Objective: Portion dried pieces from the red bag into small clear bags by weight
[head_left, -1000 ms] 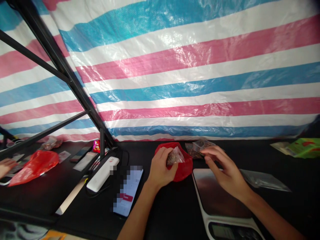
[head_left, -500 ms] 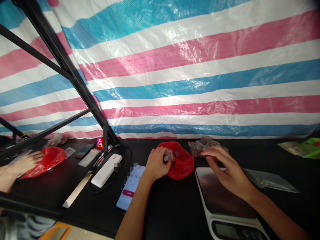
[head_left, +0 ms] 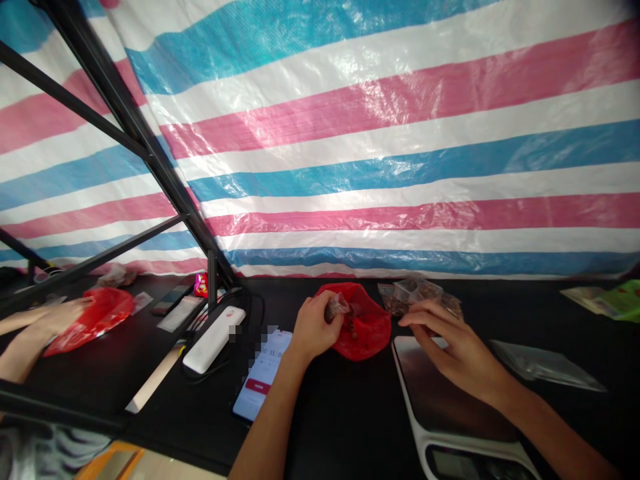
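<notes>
We pinch a small clear bag point(head_left: 336, 307) in our left grip point(head_left: 313, 327) over the red plastic bag point(head_left: 367, 330); our open right grip point(head_left: 450, 343) has dropped lower, just above the digital scale point(head_left: 445, 407).

small clear bag point(head_left: 336, 307) of brown bits over red plastic bag point(head_left: 371, 335)

Striped tarp wall behind a black table

Pink, blue and white woven tarpaulin point(head_left: 400, 160) glinting under bright light, crossed at left by angled black metal struts point(head_left: 127, 127), above a black tabletop point(head_left: 350, 413), pale floor point(head_left: 170, 467) just below
</notes>
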A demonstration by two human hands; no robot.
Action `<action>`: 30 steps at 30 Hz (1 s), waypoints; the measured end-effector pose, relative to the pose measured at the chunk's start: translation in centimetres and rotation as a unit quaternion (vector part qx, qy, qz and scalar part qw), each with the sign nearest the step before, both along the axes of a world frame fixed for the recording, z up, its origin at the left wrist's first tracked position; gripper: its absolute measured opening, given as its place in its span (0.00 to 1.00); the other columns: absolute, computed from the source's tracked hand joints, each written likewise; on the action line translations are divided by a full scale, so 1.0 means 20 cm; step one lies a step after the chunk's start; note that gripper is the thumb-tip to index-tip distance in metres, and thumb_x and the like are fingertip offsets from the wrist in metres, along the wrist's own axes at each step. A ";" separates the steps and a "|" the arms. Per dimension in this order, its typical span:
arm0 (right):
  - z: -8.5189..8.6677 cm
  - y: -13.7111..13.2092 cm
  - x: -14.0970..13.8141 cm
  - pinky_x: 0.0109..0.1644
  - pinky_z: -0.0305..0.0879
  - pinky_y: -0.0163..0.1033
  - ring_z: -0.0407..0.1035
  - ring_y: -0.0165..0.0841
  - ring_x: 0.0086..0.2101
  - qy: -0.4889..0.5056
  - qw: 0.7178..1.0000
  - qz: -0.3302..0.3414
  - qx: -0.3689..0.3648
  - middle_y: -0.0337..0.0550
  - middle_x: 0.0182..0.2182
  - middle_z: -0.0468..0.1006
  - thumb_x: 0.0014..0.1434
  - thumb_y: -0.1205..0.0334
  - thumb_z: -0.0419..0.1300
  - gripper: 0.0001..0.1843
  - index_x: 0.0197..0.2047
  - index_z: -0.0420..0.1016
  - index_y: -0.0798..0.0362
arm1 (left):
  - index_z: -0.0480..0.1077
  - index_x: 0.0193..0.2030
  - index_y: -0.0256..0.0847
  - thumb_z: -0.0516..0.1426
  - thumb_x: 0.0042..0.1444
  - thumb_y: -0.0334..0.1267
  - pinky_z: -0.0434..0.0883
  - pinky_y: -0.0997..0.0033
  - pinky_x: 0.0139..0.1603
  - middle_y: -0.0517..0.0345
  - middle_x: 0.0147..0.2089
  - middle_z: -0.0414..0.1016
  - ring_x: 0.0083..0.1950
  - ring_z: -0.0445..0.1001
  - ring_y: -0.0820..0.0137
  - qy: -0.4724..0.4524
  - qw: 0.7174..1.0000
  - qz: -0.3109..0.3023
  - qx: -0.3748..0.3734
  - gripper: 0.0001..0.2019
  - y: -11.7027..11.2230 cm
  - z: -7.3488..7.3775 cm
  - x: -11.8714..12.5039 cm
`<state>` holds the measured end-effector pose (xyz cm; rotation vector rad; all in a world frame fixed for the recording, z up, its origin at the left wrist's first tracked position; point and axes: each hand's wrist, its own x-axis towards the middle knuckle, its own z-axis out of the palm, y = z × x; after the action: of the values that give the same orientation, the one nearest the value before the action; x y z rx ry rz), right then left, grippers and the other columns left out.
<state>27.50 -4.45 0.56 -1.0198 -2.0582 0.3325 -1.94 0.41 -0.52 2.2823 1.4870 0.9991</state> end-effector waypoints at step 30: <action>0.02 0.19 -0.48 0.48 0.73 0.45 0.81 0.47 0.46 -0.360 0.925 0.050 -0.113 0.52 0.50 0.84 0.65 0.65 0.60 0.10 0.48 0.79 0.51 | 0.71 0.54 0.45 0.57 0.63 0.34 0.74 0.61 0.54 0.55 0.49 0.83 0.48 0.80 0.62 -0.084 0.994 0.014 0.067 0.13 -0.01 -0.07 0.00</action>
<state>17.89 -0.66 1.04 -1.3116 -2.7874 0.2727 -2.02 0.29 -1.95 2.2071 1.4256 1.3011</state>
